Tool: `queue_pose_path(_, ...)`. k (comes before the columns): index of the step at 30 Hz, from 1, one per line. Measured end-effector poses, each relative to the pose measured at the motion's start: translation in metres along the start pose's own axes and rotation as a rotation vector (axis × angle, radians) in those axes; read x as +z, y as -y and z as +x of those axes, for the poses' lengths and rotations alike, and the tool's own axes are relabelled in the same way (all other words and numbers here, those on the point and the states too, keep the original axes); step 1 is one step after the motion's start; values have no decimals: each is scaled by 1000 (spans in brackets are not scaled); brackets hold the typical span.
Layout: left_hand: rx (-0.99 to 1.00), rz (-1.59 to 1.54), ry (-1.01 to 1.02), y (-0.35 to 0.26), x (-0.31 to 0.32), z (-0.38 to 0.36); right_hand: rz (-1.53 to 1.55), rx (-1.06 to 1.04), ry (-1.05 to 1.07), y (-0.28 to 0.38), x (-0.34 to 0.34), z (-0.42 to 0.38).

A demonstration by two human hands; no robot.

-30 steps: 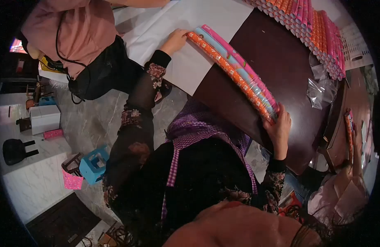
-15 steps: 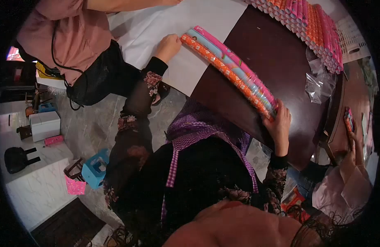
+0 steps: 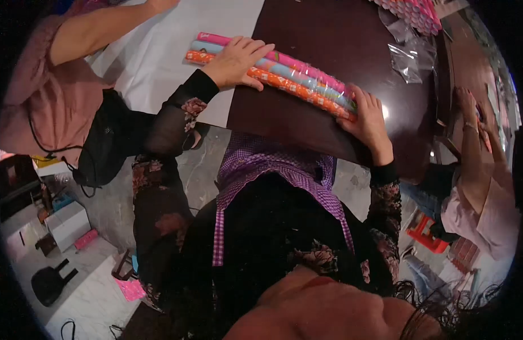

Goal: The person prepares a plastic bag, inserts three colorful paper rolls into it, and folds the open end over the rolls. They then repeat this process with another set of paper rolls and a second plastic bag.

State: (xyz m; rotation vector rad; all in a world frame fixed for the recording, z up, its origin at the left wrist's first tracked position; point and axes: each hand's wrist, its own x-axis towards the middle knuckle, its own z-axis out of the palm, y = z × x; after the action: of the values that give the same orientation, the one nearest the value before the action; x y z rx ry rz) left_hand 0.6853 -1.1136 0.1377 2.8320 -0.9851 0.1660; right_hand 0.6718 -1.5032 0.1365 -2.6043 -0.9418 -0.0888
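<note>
Three wrapping paper rolls [image 3: 301, 78], one pink, one light blue and one orange, lie side by side in a clear plastic sleeve across the table's front part. My left hand [image 3: 236, 61] rests flat over them near their left end, fingers stretched out across the tops and thumb on the near side. At the right end, my right hand [image 3: 368, 122] is closed around the rolls, with its fingers over the far side and its thumb at the near edge. Part of the rolls is hidden under my left hand.
The dark table [image 3: 329, 34] has a white sheet [image 3: 154, 51] on its left. Crumpled clear plastic bags [image 3: 408, 62] and a stack of similar rolls [image 3: 411, 14] are at the far right. One person [image 3: 63, 96] stands left, another [image 3: 471, 192] right, holding something.
My left hand has gone from holding the rolls' left end to lying across their tops. The rolls now sit closer to level in view. The head view has shifted right.
</note>
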Motion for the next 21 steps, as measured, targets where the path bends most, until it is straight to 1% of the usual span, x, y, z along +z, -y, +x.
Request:
queue_pose_path(1, -15, -6, 3, -2, 0, 1, -3, 33, 3, -3, -4, -3)
queue_pose_path(3, -9, 19, -16, -3, 3, 2, 41, -61, -154, -11, -12, -10)
queue_pose_path(4, -15, 31, -14, -4, 2, 2, 64, 7, -219, -11, -20, -17)
queue_pose_path(5, -52, 33, 15, -8, -1, 3, 157, 117, -271, -21, -20, -28)
queue_pose_path(7, -54, 36, 4, -9, -1, 4, 309, 340, -408, -26, -27, -48)
queue_pose_path(9, -39, 16, 0, -8, 1, 6, 641, 562, -368, -39, -24, -68)
queue_pose_path(10, -52, 33, 10, -5, 2, 6, 654, 528, -372, -42, -21, -75)
queue_pose_path(12, -67, 40, 20, -6, -1, 10, 656, 537, -245, -38, -24, -76)
queue_pose_path(14, -49, 32, 1, -6, 2, 13, 688, 501, -201, -39, -20, -77)
queue_pose_path(16, -48, 51, -15, -3, 1, 9, 836, 662, -126, -36, -15, -67)
queue_pose_path(17, -64, 74, -7, -4, 1, 10, 823, 648, -106, -28, -21, -59)
queue_pose_path(18, -71, 51, -6, -6, -3, 9, 868, 697, -131, -38, -9, -62)
queue_pose_path(19, -65, 55, -3, -8, -7, 9, 802, 721, -122, -39, -9, -59)
queue_pose_path(20, -59, 56, 0, -10, -10, 10, 831, 829, -120, -25, -22, -50)
queue_pose_path(21, -61, 74, -13, -10, -10, 9, 867, 849, -105, -30, -21, -52)
